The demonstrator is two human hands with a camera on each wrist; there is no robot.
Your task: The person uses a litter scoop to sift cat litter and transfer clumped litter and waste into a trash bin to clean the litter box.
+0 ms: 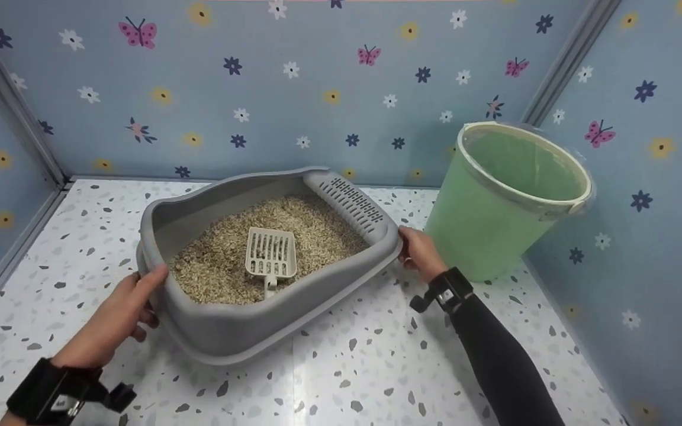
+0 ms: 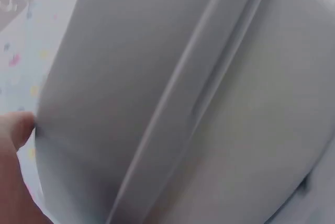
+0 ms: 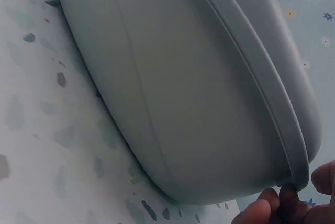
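Note:
A grey litter box [image 1: 293,322], set at an angle, holds tan litter [image 1: 216,260] and a beige litter scoop [image 1: 270,253] lying on top. My left hand [image 1: 113,316] grips its left end, thumb at the rim and fingers curled below; the left wrist view shows the thumb [image 2: 20,129] against the blurred wall of the box. At the opposite corner my right hand [image 1: 421,254] holds the edge, with fingertips [image 3: 269,200] tucked under the lip in the right wrist view. The scoop's handle is partly hidden behind the near wall of the box.
Close beside my right hand stands a green bin [image 1: 483,213] with a cream rim and a clear liner. Blue flowered panels [image 1: 317,83] enclose the back and sides of the white speckled surface [image 1: 353,378].

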